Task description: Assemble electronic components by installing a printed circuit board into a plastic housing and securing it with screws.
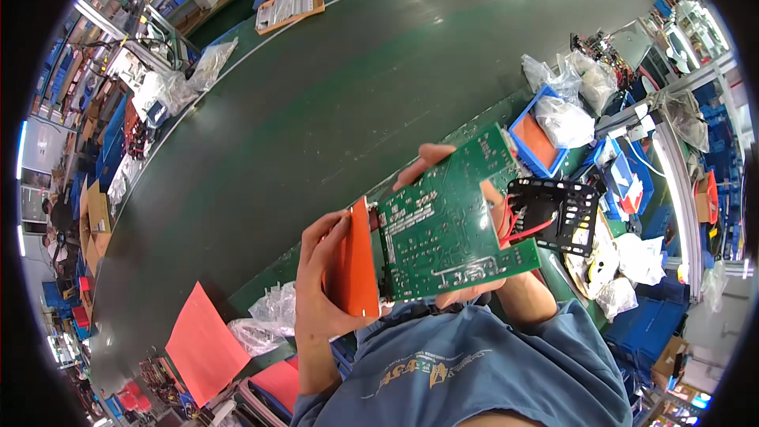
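Observation:
A green circuit board (447,225), its soldered side up, is held in front of my chest. My right hand (431,160) grips it from beneath, with fingers showing past its far edge and more of the hand under its near edge. At the board's left end stands an orange panel (356,261), tilted on edge. My left hand (320,269) is closed round that panel, thumb at its near end. Red wires (522,229) run from a notch in the board toward a black slotted frame (557,213) on the right. What lies under the board is hidden.
A green conveyor-like surface (356,87) curves past in front. Right of the board are a blue bin (518,130), plastic bags (565,122) and a white spool (601,269). A pink sheet (202,348) and clear bags (269,320) lie at lower left.

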The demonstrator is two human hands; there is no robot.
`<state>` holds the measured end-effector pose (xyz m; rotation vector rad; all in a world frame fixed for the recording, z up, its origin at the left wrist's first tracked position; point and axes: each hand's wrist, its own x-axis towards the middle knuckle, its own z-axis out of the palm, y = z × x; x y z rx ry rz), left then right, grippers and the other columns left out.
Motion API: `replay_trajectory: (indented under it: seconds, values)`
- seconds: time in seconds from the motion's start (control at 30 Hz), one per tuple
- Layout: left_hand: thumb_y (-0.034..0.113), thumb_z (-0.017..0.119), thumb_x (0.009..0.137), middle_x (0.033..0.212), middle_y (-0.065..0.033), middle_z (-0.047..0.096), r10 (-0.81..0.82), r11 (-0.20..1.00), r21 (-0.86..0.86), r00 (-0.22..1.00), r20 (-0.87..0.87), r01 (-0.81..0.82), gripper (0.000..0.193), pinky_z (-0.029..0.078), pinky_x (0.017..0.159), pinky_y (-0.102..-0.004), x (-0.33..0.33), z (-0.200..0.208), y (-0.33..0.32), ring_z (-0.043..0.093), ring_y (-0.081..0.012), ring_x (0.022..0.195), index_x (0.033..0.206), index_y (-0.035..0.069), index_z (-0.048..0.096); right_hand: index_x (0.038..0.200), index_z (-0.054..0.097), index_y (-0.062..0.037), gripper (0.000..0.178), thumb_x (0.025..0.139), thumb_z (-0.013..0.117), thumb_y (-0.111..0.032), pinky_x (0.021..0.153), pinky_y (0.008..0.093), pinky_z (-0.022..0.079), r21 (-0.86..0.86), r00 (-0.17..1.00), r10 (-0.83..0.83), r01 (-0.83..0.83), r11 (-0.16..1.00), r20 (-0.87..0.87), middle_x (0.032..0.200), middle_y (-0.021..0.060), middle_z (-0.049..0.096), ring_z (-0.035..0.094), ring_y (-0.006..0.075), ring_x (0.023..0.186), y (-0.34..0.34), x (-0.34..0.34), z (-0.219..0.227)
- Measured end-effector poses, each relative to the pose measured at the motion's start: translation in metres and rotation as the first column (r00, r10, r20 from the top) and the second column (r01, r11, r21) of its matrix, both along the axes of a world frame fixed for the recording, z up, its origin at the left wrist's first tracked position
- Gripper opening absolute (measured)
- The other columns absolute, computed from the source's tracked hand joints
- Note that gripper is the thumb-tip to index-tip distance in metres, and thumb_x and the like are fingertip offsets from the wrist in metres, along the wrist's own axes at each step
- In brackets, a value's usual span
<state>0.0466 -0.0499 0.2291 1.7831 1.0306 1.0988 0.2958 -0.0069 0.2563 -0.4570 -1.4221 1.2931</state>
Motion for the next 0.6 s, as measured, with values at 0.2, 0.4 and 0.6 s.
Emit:
replay_trajectory:
  seconds: [0.2, 0.4, 0.6]
  values:
    - [0.037, 0.095, 0.058, 0.15, -0.025, 0.047, -0.02, 1.0, 0.022, 1.0, 0.01, 0.02, 0.109, 0.042, 0.112, -0.0468, 0.001, -0.004, -0.001, 0.051, -0.0367, 0.137, 0.15, -0.002, 0.05, 0.157, 0.03, 0.0074, 0.134, 0.054, 0.103, -0.037, 0.108, 0.0393, 0.048, 0.032, 0.999, -0.042, 0.042, 0.999, 0.005, 0.142, 0.019, 0.049, 0.052, 0.0253, 0.132, -0.001, 0.001, -0.005]
    - [0.037, 0.094, 0.059, 0.15, -0.0248, 0.047, -0.025, 0.999, -0.025, 0.997, 0.076, 0.027, 0.108, 0.042, 0.112, -0.0468, 0.002, -0.01, -0.003, 0.051, -0.0365, 0.137, 0.15, -0.002, 0.051, 0.156, 0.03, 0.0076, 0.132, 0.055, 0.103, -0.038, 0.107, 0.0394, 0.048, 0.045, 0.995, -0.07, 0.067, 0.997, 0.066, 0.142, 0.0199, 0.049, 0.053, 0.0255, 0.13, -0.004, 0.001, -0.006]
    - [0.036, 0.094, 0.059, 0.15, -0.0245, 0.047, -0.03, 0.998, -0.059, 0.995, 0.09, 0.036, 0.107, 0.041, 0.112, -0.0468, 0.002, -0.009, -0.003, 0.051, -0.0359, 0.137, 0.149, -0.003, 0.052, 0.156, 0.031, 0.0077, 0.129, 0.058, 0.101, -0.037, 0.107, 0.0392, 0.047, 0.06, 0.989, -0.115, 0.11, 0.992, 0.096, 0.142, 0.0202, 0.05, 0.054, 0.0252, 0.129, -0.006, 0.0, -0.005]
